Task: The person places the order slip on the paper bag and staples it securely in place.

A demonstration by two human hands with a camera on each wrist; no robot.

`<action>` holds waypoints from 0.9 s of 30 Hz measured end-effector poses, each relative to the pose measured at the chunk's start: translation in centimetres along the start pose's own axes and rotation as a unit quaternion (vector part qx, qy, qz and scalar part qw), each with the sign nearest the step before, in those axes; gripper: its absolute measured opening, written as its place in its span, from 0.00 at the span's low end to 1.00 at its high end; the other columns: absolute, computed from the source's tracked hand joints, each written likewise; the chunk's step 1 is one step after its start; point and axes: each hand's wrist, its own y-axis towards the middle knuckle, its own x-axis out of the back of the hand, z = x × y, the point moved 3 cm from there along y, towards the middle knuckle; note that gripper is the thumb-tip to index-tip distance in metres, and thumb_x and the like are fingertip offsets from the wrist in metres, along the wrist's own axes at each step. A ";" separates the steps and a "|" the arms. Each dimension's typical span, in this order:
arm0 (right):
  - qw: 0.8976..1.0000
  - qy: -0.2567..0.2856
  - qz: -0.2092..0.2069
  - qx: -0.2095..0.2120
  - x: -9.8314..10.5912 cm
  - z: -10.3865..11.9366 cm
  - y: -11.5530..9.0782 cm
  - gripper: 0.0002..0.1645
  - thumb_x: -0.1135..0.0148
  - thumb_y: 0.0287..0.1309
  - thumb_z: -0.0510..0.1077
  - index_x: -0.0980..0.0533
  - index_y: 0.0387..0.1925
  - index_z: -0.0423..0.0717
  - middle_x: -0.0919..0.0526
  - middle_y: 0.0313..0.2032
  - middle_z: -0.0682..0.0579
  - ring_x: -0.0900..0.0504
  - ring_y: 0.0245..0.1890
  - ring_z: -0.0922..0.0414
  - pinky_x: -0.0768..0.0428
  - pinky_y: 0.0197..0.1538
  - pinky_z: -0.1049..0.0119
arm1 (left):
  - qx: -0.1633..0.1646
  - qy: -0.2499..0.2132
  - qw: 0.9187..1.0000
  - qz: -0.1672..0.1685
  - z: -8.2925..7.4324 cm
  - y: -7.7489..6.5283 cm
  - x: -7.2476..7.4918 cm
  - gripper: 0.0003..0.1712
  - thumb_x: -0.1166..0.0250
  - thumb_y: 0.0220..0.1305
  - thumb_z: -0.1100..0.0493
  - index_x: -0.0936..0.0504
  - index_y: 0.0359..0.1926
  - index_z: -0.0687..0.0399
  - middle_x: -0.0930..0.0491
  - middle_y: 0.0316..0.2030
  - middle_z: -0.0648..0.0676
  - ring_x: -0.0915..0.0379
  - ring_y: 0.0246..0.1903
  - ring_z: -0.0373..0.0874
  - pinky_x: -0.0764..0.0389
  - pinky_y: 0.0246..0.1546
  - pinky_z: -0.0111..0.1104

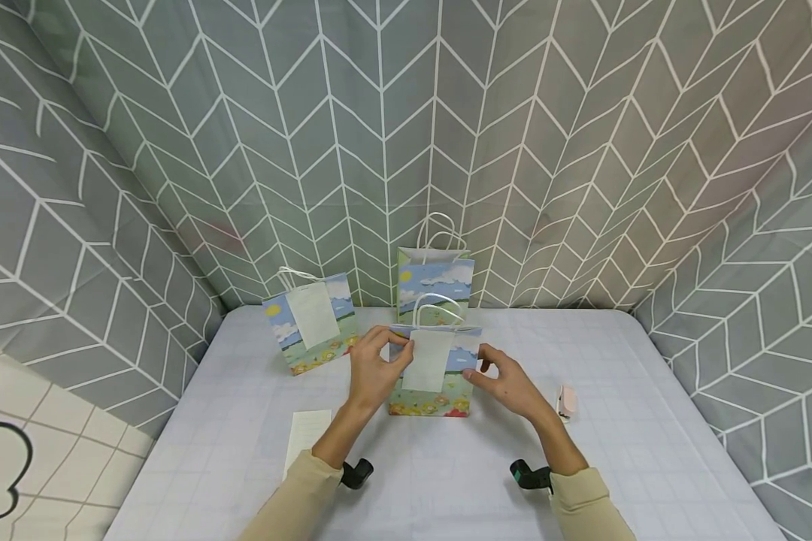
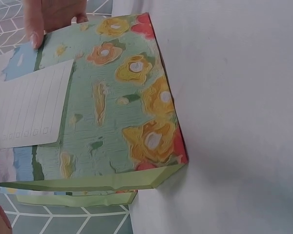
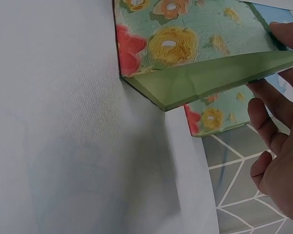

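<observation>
A paper gift bag (image 1: 429, 406) with a painted sky and flowers stands upright at the middle of the table, with white handles on top. A lined paper slip (image 1: 428, 362) lies against its front. At the upper left, my left hand (image 1: 372, 368) pinches the bag's edge beside the slip. My right hand (image 1: 510, 383) grips the right side. In the right wrist view, the thumb is on the bag's front and other fingers are behind its green side panel (image 3: 200, 80). Only a bit of my left hand (image 2: 0, 219) shows in the left wrist view.
Another gift bag (image 1: 345, 304) with a paper slip (image 1: 313, 315) on its front leans at the back left. A third bag (image 1: 436, 282) stands behind the middle one. Lined paper (image 1: 307, 432) lies front left, and a small pink stapler (image 1: 567, 402) right. A patterned curtain (image 1: 406, 150) borders the table.
</observation>
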 end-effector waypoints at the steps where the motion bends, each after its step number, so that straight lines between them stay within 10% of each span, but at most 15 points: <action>1: 1.000 -0.003 -0.003 0.002 0.0 0.1 0.0 0.14 0.35 0.65 0.56 0.25 0.46 0.55 0.23 0.43 0.52 0.27 0.44 0.48 0.31 0.40 0.57 | -0.001 0.001 1.000 -0.002 0.0 0.0 0.0 0.06 0.25 0.56 0.62 0.15 0.26 0.51 0.16 0.30 0.49 0.19 0.35 0.45 0.26 0.43 0.45; 27: 0.987 0.053 -0.151 0.019 -0.2 4.3 1.1 0.18 0.29 0.61 0.57 0.19 0.49 0.54 0.25 0.37 0.50 0.29 0.39 0.52 0.26 0.40 0.57 | -0.020 0.015 0.999 -0.023 -0.5 -0.3 -0.6 0.11 0.26 0.54 0.64 0.19 0.21 0.48 0.22 0.28 0.47 0.28 0.32 0.44 0.31 0.46 0.47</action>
